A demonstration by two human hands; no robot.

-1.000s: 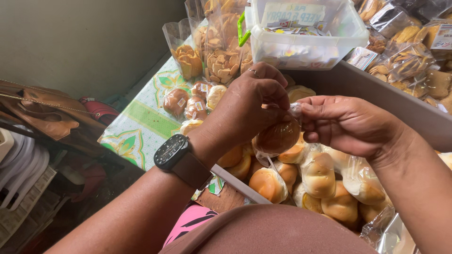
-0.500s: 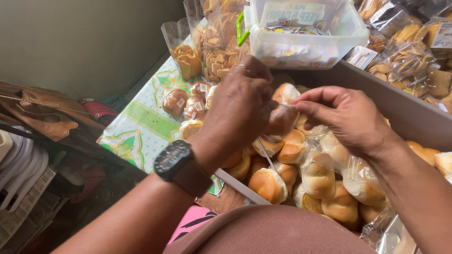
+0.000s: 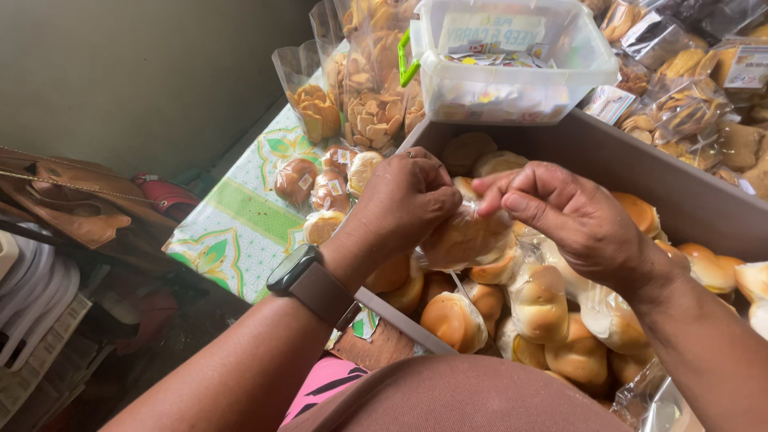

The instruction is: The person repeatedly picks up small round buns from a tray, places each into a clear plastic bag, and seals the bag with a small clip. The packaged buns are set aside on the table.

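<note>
Both hands meet over a shallow brown box (image 3: 680, 196) full of golden buns in clear plastic. My left hand (image 3: 404, 204), with a dark watch (image 3: 302, 278) on its wrist, pinches the top of a clear bag holding one bun (image 3: 464, 238). My right hand (image 3: 572, 216) grips the same bag's neck from the other side, fingers curled over it. The bagged bun hangs just above the others. Below it lie several wrapped buns (image 3: 538, 300), some round, some knotted.
A clear plastic tub (image 3: 512, 88) with a green latch stands behind the box. Tall bags of crackers (image 3: 372, 112) and small wrapped buns (image 3: 296, 180) sit on a green patterned cloth (image 3: 240, 220). More packed snacks (image 3: 688, 96) at the back right. Brown bags (image 3: 72, 204) lie left.
Both hands lifted the bagged bun a little and drew closer together at its neck. The view moved slightly lower over the box.
</note>
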